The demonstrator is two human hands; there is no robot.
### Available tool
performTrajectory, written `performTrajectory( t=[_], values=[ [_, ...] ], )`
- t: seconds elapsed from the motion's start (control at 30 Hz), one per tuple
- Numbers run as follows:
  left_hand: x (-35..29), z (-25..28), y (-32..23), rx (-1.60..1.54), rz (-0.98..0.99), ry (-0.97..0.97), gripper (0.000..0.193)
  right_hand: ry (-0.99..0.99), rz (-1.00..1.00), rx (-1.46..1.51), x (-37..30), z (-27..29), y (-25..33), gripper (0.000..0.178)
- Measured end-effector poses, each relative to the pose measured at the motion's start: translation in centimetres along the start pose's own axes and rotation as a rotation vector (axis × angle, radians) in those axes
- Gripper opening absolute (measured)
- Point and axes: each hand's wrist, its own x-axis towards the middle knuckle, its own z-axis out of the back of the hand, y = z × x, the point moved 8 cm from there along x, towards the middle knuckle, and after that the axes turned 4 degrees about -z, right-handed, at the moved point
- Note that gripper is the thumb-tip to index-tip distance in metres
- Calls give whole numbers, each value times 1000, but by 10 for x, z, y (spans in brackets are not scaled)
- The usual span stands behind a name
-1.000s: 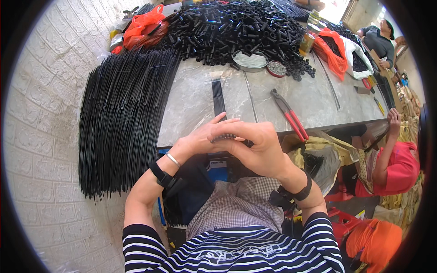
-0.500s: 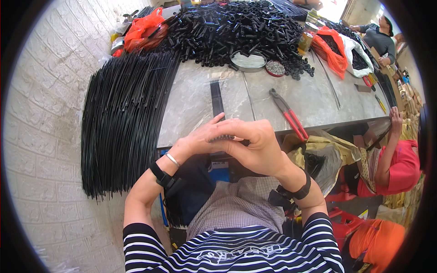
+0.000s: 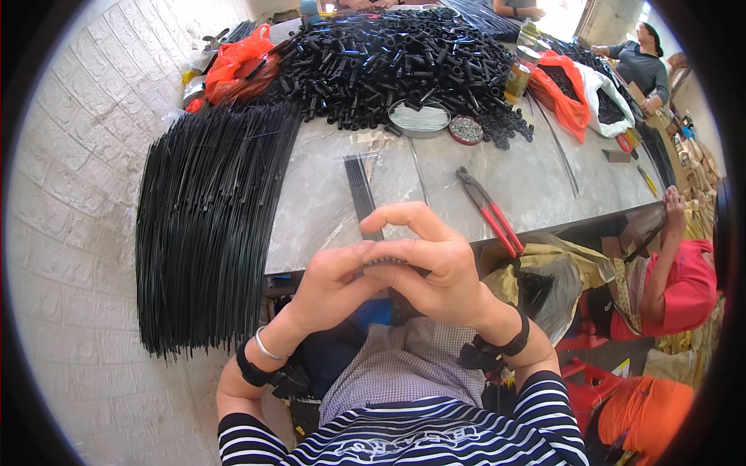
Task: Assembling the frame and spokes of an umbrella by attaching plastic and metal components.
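- Left grip (image 3: 336,281): pulled back toward the body; earlier stretched out over the rods, now bent and meeting the right grip (image 3: 447,272) tip to tip.
- Right grip: upper finger now raised in an arch, a gap beneath it.
- Black rods (image 3: 357,186): shifted slightly left and nearer the person; far ends fanned wider.
- Far side of tabletop (image 3: 311,171): another person's hands (image 3: 357,4) now in view.

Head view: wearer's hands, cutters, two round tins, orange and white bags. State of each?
Left hand, pinching black rods
Right hand, pinching the same rods
Cutters, unheld, lying on the table
Silver tin, open, holding white sticks
Red tin, open, holding silvery bits
Left orange bag, crumpled, opening unclear
Right orange bag, open, dark parts inside
White bag, open, dark parts inside
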Motion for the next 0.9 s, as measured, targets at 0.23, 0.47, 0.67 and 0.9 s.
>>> performTrajectory(
  t=[0.23, 0.47, 0.67, 0.9],
  values=[
    [7, 4, -7, 201, -168, -23, 27, 293, -203, 149, 7, -2, -14, 39],
    [4, -5, -5, -6, -176, 15, 26, 47, -424, -298, 76, 77, -204, 24],
    [10, -5, -2, 10, -62, 48, 39, 41, -405, -827, 90, 75, -296, 16],
    [12, -3, -7, 73, -189, 44, 33, 54, -283, -995, 97, 63, -300, 13]
  ],
)
